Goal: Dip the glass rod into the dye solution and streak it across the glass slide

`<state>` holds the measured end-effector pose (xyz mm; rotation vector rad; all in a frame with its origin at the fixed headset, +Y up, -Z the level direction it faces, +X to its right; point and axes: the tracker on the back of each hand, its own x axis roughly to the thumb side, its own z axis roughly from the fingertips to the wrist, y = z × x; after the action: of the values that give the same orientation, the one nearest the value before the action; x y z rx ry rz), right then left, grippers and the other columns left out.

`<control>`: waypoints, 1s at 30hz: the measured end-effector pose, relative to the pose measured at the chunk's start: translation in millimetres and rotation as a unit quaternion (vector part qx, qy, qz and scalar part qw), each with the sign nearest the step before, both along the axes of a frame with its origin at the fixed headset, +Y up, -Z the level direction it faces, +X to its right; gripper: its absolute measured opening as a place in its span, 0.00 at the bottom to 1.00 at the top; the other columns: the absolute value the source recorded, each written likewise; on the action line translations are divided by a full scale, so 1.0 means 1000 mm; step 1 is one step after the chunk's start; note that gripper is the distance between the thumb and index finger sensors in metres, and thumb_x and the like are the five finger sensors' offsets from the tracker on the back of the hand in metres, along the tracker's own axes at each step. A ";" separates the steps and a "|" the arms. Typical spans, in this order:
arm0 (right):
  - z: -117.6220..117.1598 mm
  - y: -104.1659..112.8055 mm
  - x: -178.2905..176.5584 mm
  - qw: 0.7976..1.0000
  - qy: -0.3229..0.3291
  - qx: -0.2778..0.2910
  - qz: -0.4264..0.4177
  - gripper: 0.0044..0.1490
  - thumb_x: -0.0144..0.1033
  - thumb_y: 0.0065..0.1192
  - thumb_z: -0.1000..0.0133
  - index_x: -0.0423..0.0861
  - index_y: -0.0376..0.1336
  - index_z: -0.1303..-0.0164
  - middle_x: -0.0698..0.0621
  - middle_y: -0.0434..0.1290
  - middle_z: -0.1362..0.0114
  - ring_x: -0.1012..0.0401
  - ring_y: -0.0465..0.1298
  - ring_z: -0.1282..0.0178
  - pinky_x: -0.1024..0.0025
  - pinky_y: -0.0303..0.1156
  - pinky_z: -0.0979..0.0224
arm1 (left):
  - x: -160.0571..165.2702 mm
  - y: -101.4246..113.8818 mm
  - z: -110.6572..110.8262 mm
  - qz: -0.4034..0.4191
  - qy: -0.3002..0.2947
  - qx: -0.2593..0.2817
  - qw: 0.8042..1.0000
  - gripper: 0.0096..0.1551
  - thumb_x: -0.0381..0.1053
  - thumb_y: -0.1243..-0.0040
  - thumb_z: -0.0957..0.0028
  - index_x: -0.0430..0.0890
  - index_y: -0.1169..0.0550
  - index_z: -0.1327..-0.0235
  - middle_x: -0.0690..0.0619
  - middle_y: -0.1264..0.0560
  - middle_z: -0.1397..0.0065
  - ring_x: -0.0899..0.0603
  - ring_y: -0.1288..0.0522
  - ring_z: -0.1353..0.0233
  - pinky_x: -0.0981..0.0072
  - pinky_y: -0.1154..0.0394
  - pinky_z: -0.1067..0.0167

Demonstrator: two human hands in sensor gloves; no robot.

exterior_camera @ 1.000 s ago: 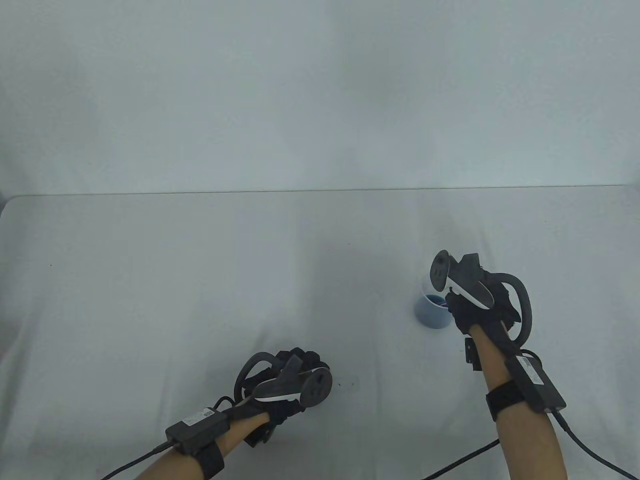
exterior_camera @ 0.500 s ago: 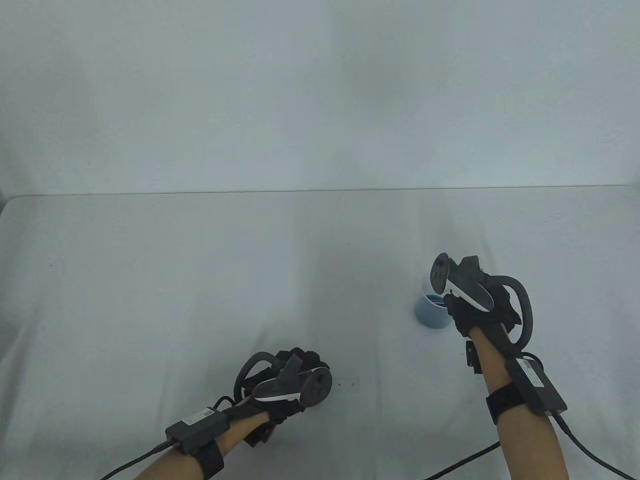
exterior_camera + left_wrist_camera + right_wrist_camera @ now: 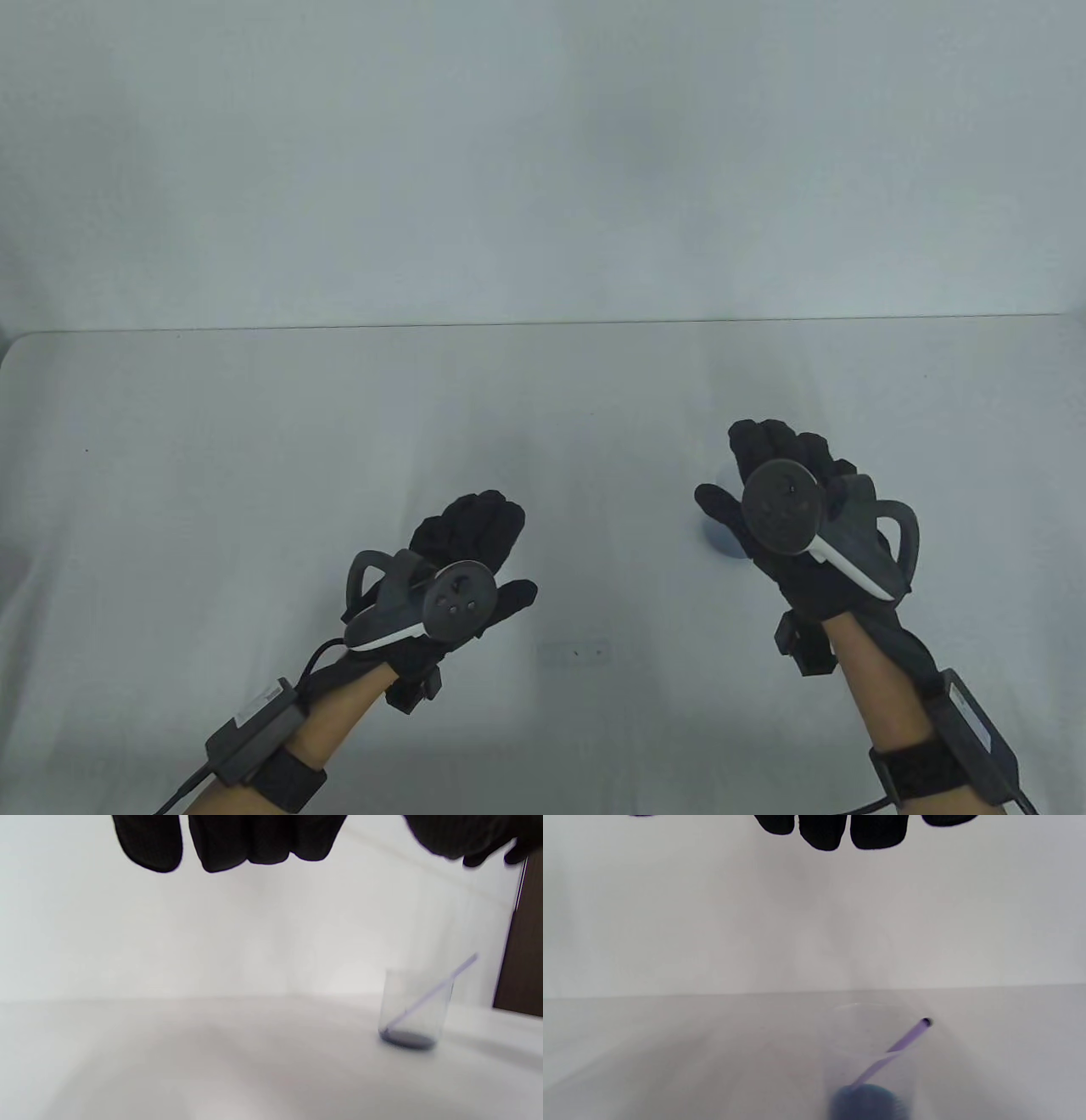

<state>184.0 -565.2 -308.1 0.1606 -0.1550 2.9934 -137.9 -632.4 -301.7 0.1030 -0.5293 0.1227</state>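
The clear cup stands upright on the tabletop, a shallow pool of dark blue dye at its bottom. The glass rod leans inside the cup, lower end down in the dye and upper end resting past the rim, tinted purple along its length. No hand touches it.

Just above the cup, nearly covering it in the table view, the right hand hovers with fingers spread and straight, its grip released and holding nothing. Only a sliver of blue shows past that hand's thumb.

Well to the left of the cup and nearer the front edge, the left hand is lifted with its grip likewise released and bare.

Between that hand and the cup, the glass slide lies flat on the tabletop, faint, with a couple of dark specks on it.
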 end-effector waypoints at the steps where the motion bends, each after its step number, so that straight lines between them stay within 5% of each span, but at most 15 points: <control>1: 0.006 -0.005 -0.004 1.000 0.009 0.007 -0.007 0.53 0.71 0.36 0.44 0.50 0.42 0.13 0.47 0.49 0.08 0.41 0.53 0.09 0.32 0.51 0.18 | -0.006 0.006 0.003 0.006 0.002 0.007 1.000 0.51 0.70 0.53 0.44 0.43 0.46 0.13 0.39 0.48 0.11 0.29 0.45 0.13 0.31 0.40 0.25; 7: 0.026 -0.040 -0.021 0.997 0.064 0.032 0.003 0.55 0.73 0.32 0.45 0.50 0.37 0.13 0.49 0.42 0.07 0.39 0.46 0.09 0.32 0.46 0.17 | -0.036 0.019 0.016 0.028 0.016 0.041 0.999 0.55 0.72 0.55 0.45 0.42 0.50 0.12 0.37 0.54 0.10 0.26 0.53 0.12 0.29 0.45 0.24; 16: 0.032 -0.092 -0.021 0.995 0.092 0.019 0.035 0.58 0.76 0.29 0.48 0.50 0.35 0.14 0.49 0.40 0.07 0.39 0.42 0.09 0.31 0.43 0.18 | -0.057 -0.013 0.019 -0.006 0.029 0.023 0.999 0.57 0.73 0.57 0.46 0.42 0.53 0.12 0.36 0.58 0.10 0.26 0.58 0.13 0.29 0.49 0.23; 30: 0.027 -0.098 -0.017 0.995 0.095 -0.009 0.028 0.59 0.76 0.29 0.48 0.50 0.35 0.14 0.48 0.39 0.07 0.38 0.41 0.10 0.32 0.41 0.18 | -0.057 -0.024 0.020 0.006 0.019 -0.006 1.000 0.57 0.74 0.57 0.46 0.42 0.52 0.12 0.36 0.58 0.10 0.26 0.59 0.13 0.30 0.50 0.22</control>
<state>166.7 -663.5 -280.8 0.4543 -0.1034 3.0122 -194.6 -656.6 -282.0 0.0964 -0.4910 0.1365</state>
